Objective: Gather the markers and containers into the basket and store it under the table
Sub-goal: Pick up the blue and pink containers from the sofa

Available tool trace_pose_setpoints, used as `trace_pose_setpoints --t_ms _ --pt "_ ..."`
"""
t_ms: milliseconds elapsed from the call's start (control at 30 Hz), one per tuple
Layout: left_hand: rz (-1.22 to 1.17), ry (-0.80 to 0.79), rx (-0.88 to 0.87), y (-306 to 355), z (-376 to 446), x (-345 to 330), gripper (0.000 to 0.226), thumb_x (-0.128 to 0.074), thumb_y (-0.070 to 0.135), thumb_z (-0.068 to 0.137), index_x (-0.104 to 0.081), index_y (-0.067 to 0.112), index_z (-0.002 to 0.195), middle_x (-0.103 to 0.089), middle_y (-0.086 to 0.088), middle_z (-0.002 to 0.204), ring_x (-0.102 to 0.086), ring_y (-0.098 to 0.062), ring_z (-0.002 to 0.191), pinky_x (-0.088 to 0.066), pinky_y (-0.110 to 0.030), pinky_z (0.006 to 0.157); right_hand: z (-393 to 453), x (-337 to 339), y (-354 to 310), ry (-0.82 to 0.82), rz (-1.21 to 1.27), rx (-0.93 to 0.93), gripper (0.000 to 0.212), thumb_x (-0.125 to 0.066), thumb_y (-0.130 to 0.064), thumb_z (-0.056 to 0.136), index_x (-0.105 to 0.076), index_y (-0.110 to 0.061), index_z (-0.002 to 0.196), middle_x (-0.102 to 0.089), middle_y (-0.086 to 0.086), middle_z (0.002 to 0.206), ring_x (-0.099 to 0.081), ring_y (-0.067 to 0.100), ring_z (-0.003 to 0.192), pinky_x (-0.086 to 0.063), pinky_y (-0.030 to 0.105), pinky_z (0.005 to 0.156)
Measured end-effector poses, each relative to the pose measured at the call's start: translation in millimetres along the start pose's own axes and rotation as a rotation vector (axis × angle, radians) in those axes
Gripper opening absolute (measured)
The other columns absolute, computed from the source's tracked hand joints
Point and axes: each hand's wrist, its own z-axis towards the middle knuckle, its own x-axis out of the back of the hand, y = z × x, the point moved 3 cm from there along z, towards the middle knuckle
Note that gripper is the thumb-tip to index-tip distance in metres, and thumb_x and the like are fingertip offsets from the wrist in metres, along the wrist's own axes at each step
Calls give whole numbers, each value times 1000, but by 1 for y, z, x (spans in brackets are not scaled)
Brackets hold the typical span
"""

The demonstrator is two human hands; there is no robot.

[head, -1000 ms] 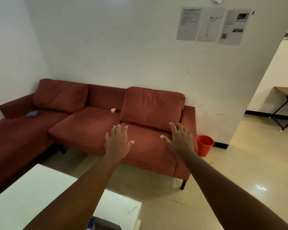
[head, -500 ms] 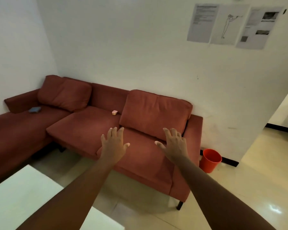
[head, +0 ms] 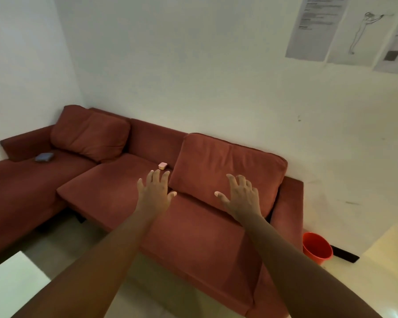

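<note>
Progress looks small to me: my left hand (head: 155,193) and right hand (head: 240,197) are both spread and empty above the red sofa (head: 193,226). One small pink container (head: 162,165) lies on its seat, just beyond my left fingertips (head: 156,174); basket and markers are not in view.

Just the one head cam, tilted, looking forward and down at the red sofa (head: 200,230) from close in front, slightly toward its right end.
</note>
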Motion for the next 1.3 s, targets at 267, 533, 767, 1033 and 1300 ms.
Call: trace_pose_setpoints --t_ms 267,533,767,1033,1300 --pt "18 -24 114 -21 93 -63 75 -56 55 86 -30 21 148 -33 -12 153 -29 -28 144 -33 -57 109 116 -73 -1 -61 14 86 74 -45 -70 91 -33 -27 150 -47 8 144 -51 28 127 -46 45 98" --pt "88 47 254 -63 194 -64 76 -51 57 89 -25 21 150 -29 -13 155 -24 -28 146 -30 -58 111 270 -106 -7 -77 26 114 74 -48 -67 91 -31 -25 150 -49 10 138 -52 30 123 -47 45 96" --pt "141 30 340 -155 229 -65 75 -51 59 87 -29 23 148 -32 -12 154 -26 -28 145 -31 -59 110 344 -148 -113 -105 81 248 71 -51 -64 91 -35 -24 148 -51 8 134 -53 28 119 -46 45 94" --pt "122 35 457 -322 269 -83 72 -59 59 83 -39 25 144 -40 -11 149 -33 -29 142 -34 -59 105 415 -230 -254 -143 49 269 69 -54 -61 90 -38 -22 145 -52 8 129 -54 28 115 -48 45 92" --pt "133 -62 454 -456 320 -107 72 -58 59 84 -37 23 144 -39 -11 149 -34 -29 141 -35 -59 105 472 -293 -362 -227 -5 241 69 -55 -59 91 -38 -21 145 -51 9 132 -53 29 118 -46 45 94"
